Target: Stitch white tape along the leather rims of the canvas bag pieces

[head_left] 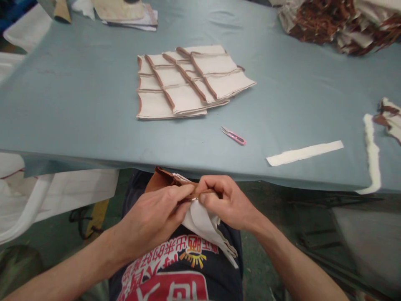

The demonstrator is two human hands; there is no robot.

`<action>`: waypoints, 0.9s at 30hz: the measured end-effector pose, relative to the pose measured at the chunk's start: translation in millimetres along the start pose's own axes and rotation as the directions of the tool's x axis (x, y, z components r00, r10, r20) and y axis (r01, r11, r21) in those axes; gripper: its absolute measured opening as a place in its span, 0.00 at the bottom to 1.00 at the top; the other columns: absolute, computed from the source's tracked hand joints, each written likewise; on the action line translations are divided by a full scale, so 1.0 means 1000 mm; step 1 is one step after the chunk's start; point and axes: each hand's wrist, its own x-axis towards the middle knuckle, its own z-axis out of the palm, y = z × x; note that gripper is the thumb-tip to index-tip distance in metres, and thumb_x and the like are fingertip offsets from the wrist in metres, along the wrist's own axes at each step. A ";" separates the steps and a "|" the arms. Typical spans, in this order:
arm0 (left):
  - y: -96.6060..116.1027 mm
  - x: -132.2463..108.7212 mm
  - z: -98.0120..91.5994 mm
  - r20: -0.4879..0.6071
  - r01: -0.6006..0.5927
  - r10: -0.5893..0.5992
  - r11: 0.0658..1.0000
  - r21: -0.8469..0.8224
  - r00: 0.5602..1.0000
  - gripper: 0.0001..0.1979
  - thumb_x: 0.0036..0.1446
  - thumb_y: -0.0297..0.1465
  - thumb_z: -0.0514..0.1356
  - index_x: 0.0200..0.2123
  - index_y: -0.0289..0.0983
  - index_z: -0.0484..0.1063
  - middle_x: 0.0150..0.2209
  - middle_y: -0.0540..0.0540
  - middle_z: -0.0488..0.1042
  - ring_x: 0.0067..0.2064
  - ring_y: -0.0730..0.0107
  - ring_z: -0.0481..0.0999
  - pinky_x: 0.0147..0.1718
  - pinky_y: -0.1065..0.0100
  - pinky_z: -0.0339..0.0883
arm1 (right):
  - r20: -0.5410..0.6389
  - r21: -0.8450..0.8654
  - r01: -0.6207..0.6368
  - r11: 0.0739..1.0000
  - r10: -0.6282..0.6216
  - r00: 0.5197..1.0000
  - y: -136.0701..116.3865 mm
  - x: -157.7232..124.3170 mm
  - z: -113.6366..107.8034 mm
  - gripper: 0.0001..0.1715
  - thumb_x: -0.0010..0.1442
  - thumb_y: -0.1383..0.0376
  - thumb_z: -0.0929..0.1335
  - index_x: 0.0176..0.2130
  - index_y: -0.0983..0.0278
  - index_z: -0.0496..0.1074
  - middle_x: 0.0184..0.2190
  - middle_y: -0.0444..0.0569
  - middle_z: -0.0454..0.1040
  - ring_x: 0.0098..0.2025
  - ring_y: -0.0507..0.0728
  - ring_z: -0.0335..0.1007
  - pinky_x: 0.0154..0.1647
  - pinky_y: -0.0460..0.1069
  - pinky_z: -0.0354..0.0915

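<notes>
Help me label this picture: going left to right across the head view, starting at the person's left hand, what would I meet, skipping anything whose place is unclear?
Left hand → right hand → flat cream strip → fuzzy-edged pale strip → brown-and-cream scrap at the right edge.

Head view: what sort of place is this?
Probably a sewing or textile workshop: overlapping cream pieces with brown edging and pink snips lie on a table, while the left hand and right hand pinch a brown-and-white piece.
</notes>
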 end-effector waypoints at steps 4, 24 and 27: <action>0.000 0.009 -0.017 0.118 0.195 -0.173 0.957 -0.213 0.978 0.10 0.70 0.30 0.58 0.52 0.40 0.72 0.43 0.49 0.83 0.39 0.70 0.83 0.37 0.74 0.75 | -0.030 -0.305 0.238 0.922 -0.259 0.965 -0.006 -0.007 -0.002 0.05 0.52 0.70 0.64 0.26 0.64 0.69 0.22 0.40 0.67 0.24 0.49 0.59 0.27 0.45 0.54; -0.027 0.000 0.004 0.060 0.038 -0.019 0.944 -0.328 0.998 0.20 0.75 0.34 0.48 0.28 0.38 0.66 0.23 0.54 0.70 0.23 0.76 0.66 0.24 0.72 0.58 | 0.026 -0.118 0.117 0.986 -0.115 0.993 0.003 -0.001 0.017 0.08 0.58 0.64 0.67 0.28 0.64 0.70 0.21 0.39 0.63 0.23 0.48 0.52 0.25 0.44 0.52; -0.025 0.000 -0.004 0.160 0.080 -0.017 0.915 -0.395 0.987 0.17 0.74 0.35 0.52 0.31 0.38 0.69 0.26 0.53 0.72 0.25 0.75 0.69 0.26 0.73 0.60 | 0.057 -0.309 0.234 0.922 -0.227 0.972 -0.003 -0.005 0.015 0.08 0.60 0.67 0.67 0.29 0.64 0.72 0.24 0.40 0.68 0.26 0.49 0.58 0.30 0.46 0.56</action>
